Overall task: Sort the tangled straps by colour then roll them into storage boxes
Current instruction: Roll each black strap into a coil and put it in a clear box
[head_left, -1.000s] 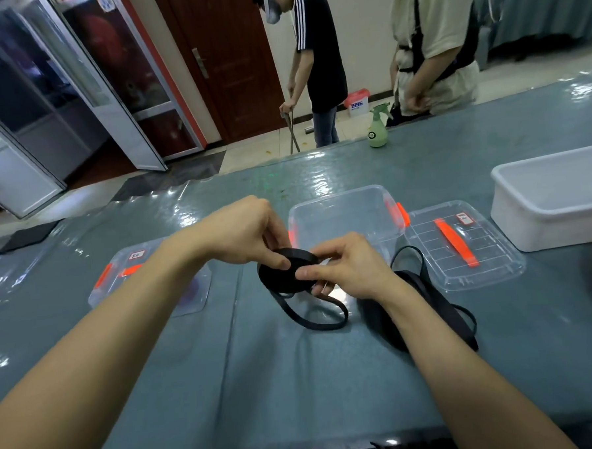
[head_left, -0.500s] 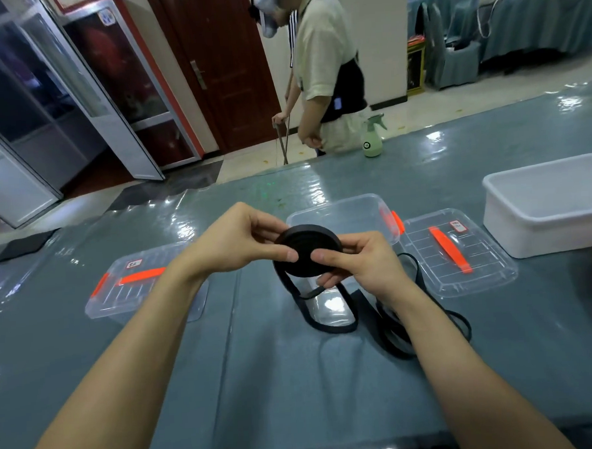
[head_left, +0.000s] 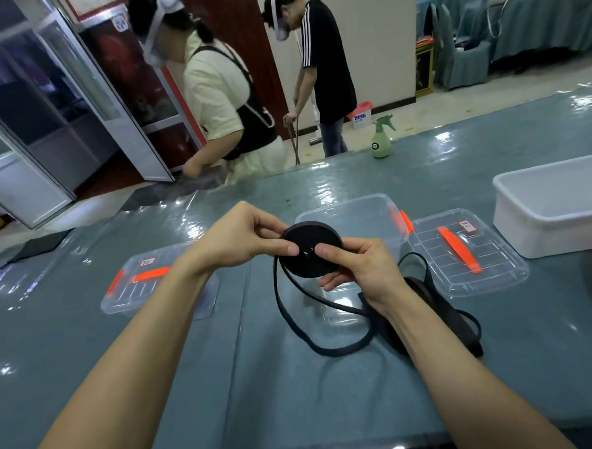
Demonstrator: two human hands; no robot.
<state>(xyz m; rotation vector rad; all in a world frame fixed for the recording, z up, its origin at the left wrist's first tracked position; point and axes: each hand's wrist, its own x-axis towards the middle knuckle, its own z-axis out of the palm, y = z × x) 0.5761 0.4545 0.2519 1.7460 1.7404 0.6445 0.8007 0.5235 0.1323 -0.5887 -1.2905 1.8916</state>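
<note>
Grip: roll (head_left: 308,254) is pinched between left hand (head_left: 237,241) and right hand (head_left: 362,265), so it is kept tight.
Place: roll is held above table (head_left: 297,413), just before open box (head_left: 362,214).
Tail (head_left: 335,352): left hanging to table, likely to be wound on next.

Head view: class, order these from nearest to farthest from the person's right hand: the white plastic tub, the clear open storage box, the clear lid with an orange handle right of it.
1. Clear open storage box, just behind the right hand.
2. Clear lid with an orange handle, right of the box.
3. White plastic tub, far right.
</note>
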